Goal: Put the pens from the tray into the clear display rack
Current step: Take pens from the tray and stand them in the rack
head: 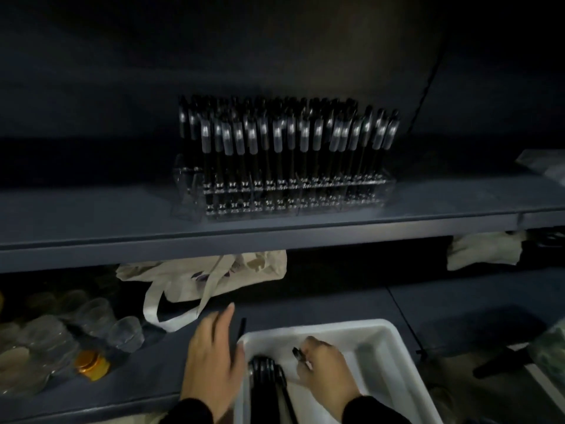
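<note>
A clear display rack (189, 194) stands on the upper shelf, packed with several upright black pens (281, 139). Below, a white tray (394, 356) sits on the lower shelf with a bundle of black pens (266, 381) lying in it. My right hand (324, 368) is inside the tray, its fingers curled round one black pen (298, 354). My left hand (211, 359) lies at the tray's left rim and holds a thin black pen (242, 328) that points up along its fingers.
A cloth tote bag (211, 276) lies behind the tray on the lower shelf. Several clear cups (94, 316) and an orange-lidded jar (91, 364) stand at the left. Pale cloth (486, 249) hangs at the right, and a dark handle (504, 362) lies beside the tray.
</note>
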Action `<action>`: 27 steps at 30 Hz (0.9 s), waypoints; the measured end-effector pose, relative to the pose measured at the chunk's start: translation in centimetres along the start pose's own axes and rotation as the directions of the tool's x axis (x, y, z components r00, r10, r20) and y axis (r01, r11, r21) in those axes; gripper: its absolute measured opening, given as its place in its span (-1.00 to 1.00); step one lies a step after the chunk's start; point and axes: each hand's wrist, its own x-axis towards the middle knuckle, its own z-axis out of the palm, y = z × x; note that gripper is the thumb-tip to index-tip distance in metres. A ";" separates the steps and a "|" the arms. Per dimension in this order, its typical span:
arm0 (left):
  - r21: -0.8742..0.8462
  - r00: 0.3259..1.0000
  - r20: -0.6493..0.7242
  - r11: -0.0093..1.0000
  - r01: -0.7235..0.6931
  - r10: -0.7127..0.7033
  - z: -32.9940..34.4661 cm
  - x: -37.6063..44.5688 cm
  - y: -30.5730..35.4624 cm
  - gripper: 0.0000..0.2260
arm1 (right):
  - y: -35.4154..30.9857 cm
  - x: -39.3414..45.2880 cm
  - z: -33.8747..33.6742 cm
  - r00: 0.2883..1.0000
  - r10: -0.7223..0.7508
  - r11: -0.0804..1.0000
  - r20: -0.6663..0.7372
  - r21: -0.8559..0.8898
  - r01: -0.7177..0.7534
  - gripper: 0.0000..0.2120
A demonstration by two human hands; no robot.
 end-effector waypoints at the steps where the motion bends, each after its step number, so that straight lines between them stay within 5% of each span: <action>1: 0.030 0.988 -0.122 0.996 -0.086 0.089 -1.1 0.4 0.2 -0.44 | -0.2 -1.0 -2.1 0.998 -0.016 0.995 -0.055 0.095 0.021 -0.88; 4: 0.071 0.896 -0.388 0.977 -0.203 0.215 -4.7 3.1 1.9 -0.52 | -1.3 -3.9 -9.3 0.960 0.001 0.906 -0.281 0.406 0.118 -0.74; 7: 0.001 0.820 -0.560 0.990 -0.144 0.120 -8.5 6.4 3.7 -0.49 | -3.0 -5.7 -16.8 0.878 -0.058 0.771 -0.474 0.538 0.341 -0.77; 11: -0.181 0.898 -0.438 0.983 -0.040 -0.044 -12.1 9.8 5.3 -0.43 | -6.5 -5.9 -25.5 0.727 -0.163 0.683 -0.667 0.455 0.571 -0.73; 14: -0.290 0.966 -0.254 0.957 -0.021 -0.056 -12.8 11.1 5.9 -0.47 | -8.2 -4.6 -29.8 0.648 -0.209 0.713 -0.732 0.339 0.613 -0.66; 21: -0.252 0.970 -0.237 0.968 -0.010 -0.052 -12.4 11.4 4.5 -0.52 | -8.3 -0.5 -32.5 0.585 -0.174 0.802 -0.792 0.231 0.551 -0.63; 27: -0.147 0.937 -0.346 0.989 0.004 -0.056 -11.3 11.6 4.5 -0.52 | -7.1 1.3 -31.9 0.629 -0.153 0.845 -0.762 0.229 0.483 -0.63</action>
